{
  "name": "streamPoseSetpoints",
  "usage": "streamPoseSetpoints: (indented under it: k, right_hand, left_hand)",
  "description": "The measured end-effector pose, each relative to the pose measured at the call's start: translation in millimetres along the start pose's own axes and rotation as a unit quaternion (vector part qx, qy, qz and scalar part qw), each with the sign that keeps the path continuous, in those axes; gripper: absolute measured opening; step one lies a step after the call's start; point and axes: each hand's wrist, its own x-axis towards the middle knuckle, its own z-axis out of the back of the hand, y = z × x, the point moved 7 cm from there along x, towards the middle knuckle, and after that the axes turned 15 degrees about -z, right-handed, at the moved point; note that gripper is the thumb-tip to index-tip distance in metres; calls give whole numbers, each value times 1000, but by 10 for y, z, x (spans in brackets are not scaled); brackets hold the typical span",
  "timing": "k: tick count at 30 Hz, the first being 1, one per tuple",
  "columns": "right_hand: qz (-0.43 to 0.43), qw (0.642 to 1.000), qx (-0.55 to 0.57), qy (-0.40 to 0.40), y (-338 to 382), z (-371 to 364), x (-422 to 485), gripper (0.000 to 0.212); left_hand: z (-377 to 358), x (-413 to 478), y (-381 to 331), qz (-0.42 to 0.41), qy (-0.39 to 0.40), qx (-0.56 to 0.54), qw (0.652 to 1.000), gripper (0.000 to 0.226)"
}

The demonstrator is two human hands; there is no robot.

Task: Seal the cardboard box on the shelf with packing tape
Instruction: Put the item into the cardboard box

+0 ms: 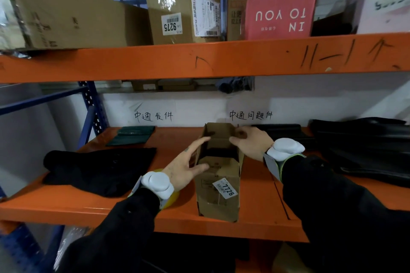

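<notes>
- Parcel storeroom here: orange shelf beam [221,60] across 12 o'clock, blue perforated upright [92,108] at 9.
- Up top, a taped carton [177,6] labelled 9275, and a pink box [279,15] at 1.
- At 6, an open carton [218,184], sticker 7726.
- On the back wall, handwritten sorting notes [250,115].

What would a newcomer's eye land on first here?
The open cardboard box labelled 7726 at the middle of the lower orange shelf: the left hand rests against its left flap, the right hand pinches its right flap. Next, the pink box with upside-down lettering on the upper shelf, right of centre.
</notes>
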Motion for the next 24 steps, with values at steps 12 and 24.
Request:
streamPoseSetpoints:
  k: [12,24]
  right_hand:
    - [-21,990,91,106,-67,-173,407,93]
    - [58,993,25,101,25,-132,535,79]
  left_hand:
    - [-50,27,49,-23,-6,-24,999,68]
    - [-46,25,88,-21,-10,-32,999,70]
